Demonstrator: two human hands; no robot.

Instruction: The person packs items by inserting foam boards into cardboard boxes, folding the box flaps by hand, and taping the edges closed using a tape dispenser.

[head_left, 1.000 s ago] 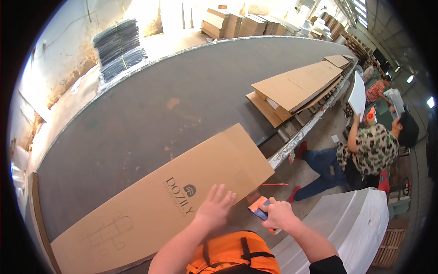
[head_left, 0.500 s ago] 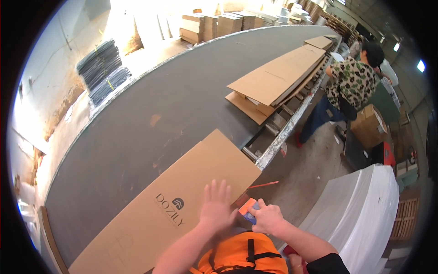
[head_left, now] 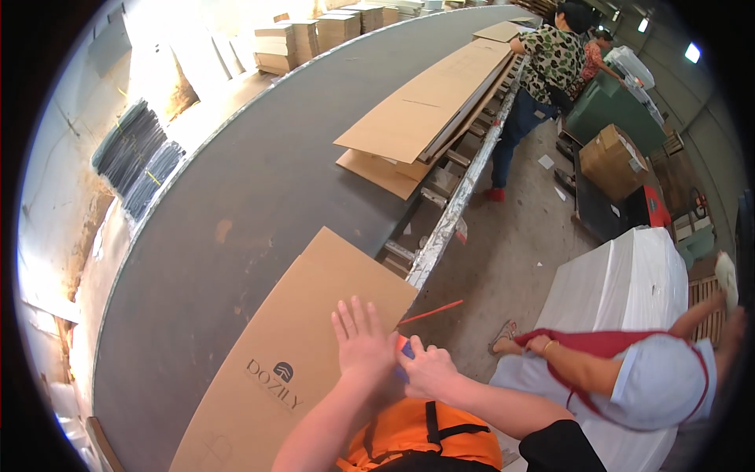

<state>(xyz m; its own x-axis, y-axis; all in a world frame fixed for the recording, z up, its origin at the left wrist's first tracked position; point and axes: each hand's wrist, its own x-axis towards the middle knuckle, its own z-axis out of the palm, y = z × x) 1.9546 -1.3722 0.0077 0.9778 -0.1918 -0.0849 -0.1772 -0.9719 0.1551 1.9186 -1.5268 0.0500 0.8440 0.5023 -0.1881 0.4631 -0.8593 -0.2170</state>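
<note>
A long, flat brown cardboard carton (head_left: pixel 322 303) with dark print lies in front of me, partly over a grey conveyor belt (head_left: pixel 197 236). My left hand (head_left: pixel 363 342) rests on it near the right edge, fingers spread. Beside that edge, my right hand (head_left: pixel 429 370) grips a small orange-and-blue hand tool (head_left: pixel 403 350); its kind is mostly hidden by my fingers. The tool is close against the carton's side, next to my left thumb. A thin red strip (head_left: pixel 431 312) sticks out past the carton's edge.
More flat cartons (head_left: pixel 429 98) are stacked farther along the belt, beside a metal rail (head_left: pixel 456 200). A person in a camouflage shirt (head_left: pixel 550 59) stands there. Close on my right, a person in a pale hat (head_left: pixel 664 377) is by a white wrapped stack (head_left: pixel 582 283).
My right hand has moved left with the tool, up against the carton's edge and my left hand. The view has shifted. A person in a pale hat now shows at right.
</note>
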